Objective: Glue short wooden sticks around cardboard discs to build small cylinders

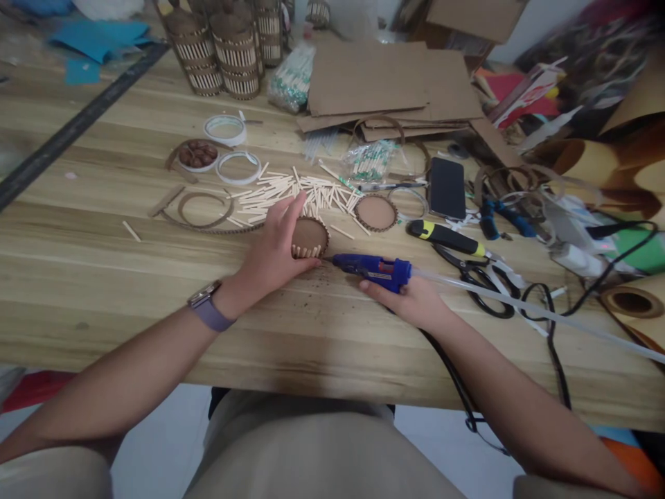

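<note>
My left hand (273, 249) grips a round brown cardboard base (310, 232) with a ridged rim, thumb at its near edge and fingers at its left side. Short pale wooden sticks stand in a row along the base's near inner edge. In my right hand (415, 298) is a blue hot glue gun (371, 269), its nozzle close to the base's near right edge; whether it touches I cannot tell. A long clear glue stick (519, 305) trails from the gun's back. Just beyond my left hand lies a loose pile of cut wooden sticks (291, 190).
A second round base (376, 212), a phone (447, 188), a utility knife (445, 237) and scissors (481, 287) lie to the right. Cardboard sheets (368, 76) and stick-covered cylinders (236, 55) are at the back. Tape rolls (225, 129) and cardboard strips (205, 208) are left. A black cord (451, 374) hangs over the edge.
</note>
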